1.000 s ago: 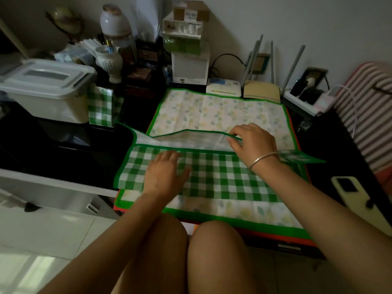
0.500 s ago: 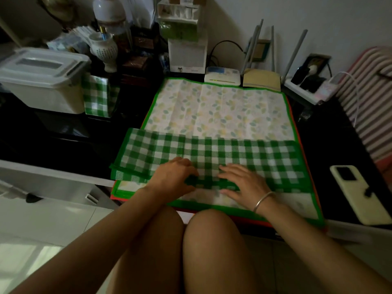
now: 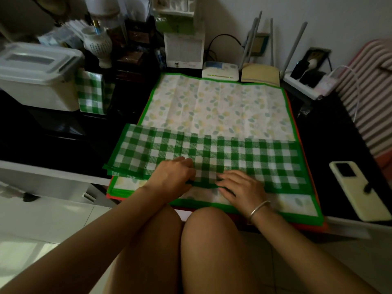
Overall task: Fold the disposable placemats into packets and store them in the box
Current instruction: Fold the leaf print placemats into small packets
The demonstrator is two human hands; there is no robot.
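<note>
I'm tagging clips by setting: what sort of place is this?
Probably a lived-in room at home: a wifi router and a plugged-in power strip by the wall, a phone lying on the dark table.

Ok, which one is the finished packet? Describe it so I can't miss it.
Start at the translucent lidded box at far left. The finished packet stands upright against its right side. Unlike the long checked strip under the hands, it is a small green-and-white block.

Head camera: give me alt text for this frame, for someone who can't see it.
Both hands, left hand and right hand, press on the near edge of a folded green-checked placemat strip lying across an open leaf-print placemat on a dark table. A lidded plastic box sits far left; a phone lies right.
</note>
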